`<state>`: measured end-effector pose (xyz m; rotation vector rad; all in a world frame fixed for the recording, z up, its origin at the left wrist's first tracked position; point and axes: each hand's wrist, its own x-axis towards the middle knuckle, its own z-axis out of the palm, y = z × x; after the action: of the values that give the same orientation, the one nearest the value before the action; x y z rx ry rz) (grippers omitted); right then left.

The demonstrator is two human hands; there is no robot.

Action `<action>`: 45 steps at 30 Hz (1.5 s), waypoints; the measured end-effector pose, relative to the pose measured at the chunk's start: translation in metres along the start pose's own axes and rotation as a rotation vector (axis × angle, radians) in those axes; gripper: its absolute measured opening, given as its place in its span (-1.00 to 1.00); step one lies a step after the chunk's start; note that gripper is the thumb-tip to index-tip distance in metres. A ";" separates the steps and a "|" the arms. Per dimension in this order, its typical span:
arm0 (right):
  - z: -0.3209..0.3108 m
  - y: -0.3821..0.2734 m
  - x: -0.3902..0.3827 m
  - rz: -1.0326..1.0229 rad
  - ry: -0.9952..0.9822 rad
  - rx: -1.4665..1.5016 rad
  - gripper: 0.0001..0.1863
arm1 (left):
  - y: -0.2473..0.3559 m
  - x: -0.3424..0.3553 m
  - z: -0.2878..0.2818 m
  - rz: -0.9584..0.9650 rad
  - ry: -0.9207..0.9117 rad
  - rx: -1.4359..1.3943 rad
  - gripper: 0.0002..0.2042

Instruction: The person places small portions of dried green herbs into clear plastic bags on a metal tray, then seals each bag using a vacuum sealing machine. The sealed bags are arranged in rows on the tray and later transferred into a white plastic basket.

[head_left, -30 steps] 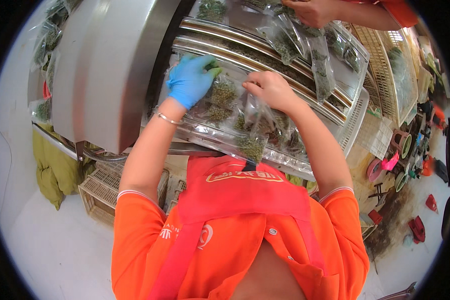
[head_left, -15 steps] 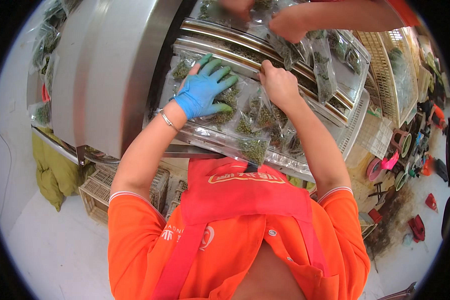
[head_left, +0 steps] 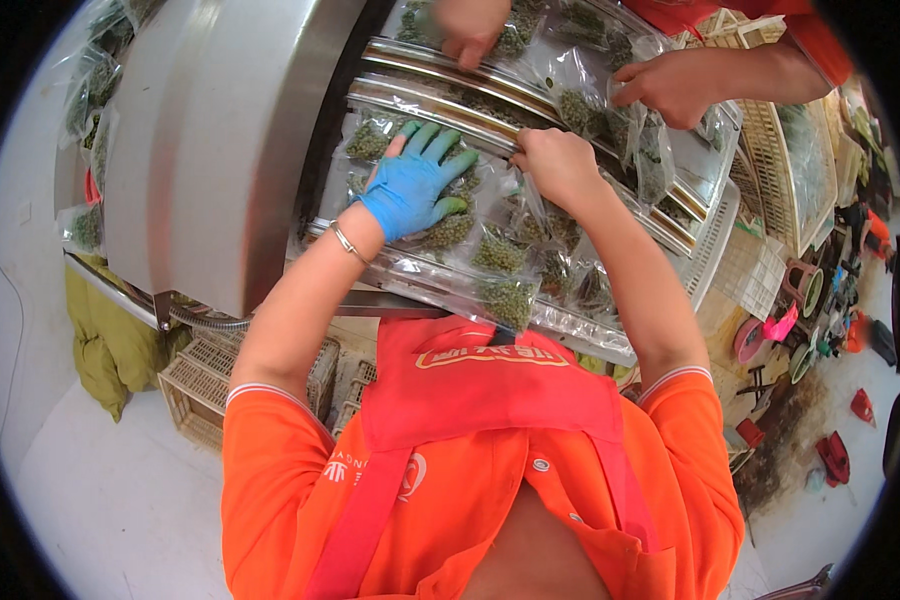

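Note:
My left hand (head_left: 408, 192), in a blue glove with green fingertips, lies with fingers stretched over clear plastic bags (head_left: 448, 230) of small green berries. Close to the long metal bar (head_left: 440, 112) on the far side of these bags, my bare right hand (head_left: 562, 165) is closed, its fingertips pinching the edge of a clear plastic bag. More filled bags (head_left: 500, 252) lie between my hands on the metal bed, some overlapping. One bag (head_left: 507, 300) hangs slightly over the near edge.
A large steel lid (head_left: 205, 150) stands at the left. Across the bars, a co-worker's hands (head_left: 670, 85) handle more bags. Plastic crates (head_left: 800, 150) stand at the right, and another crate (head_left: 195, 385) sits on the floor below left. Filled bags (head_left: 88, 228) also lie at the far left.
My left hand has shifted slightly nearer, still flat on the bags. My right hand stays at the bar. The co-worker's right-side hand has moved right and nearer, now at another bag.

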<state>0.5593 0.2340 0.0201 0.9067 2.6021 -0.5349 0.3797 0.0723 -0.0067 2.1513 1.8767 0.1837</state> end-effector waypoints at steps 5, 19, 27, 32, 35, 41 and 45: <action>0.003 -0.019 0.012 -0.044 0.155 -0.016 -0.80 | 0.007 0.002 -0.010 -0.006 -0.031 0.020 -0.40; -0.005 0.013 -0.034 0.251 0.509 0.508 -0.74 | 0.037 0.015 -0.024 -0.022 0.287 -0.304 -0.46; 0.028 0.030 -0.071 0.276 0.697 1.116 -0.68 | 0.081 0.054 0.032 -0.604 0.479 -1.291 -0.76; 0.061 0.020 -0.082 0.174 0.779 0.928 -0.68 | 0.088 0.061 0.044 -0.587 0.565 -1.427 -0.84; 0.062 0.014 -0.072 0.269 0.728 1.230 -0.68 | 0.095 0.065 0.050 -0.617 0.652 -1.463 -0.86; 0.066 0.012 -0.068 0.218 0.803 0.933 -0.76 | 0.104 0.068 0.041 -0.654 0.713 -1.501 -0.88; 0.057 0.016 -0.083 0.135 0.828 1.391 -0.86 | 0.093 0.055 0.005 -0.587 0.714 -1.467 -0.88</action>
<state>0.6418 0.1770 0.0013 1.9562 2.4238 -2.4895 0.4771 0.1146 0.0108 0.5199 1.5692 1.6769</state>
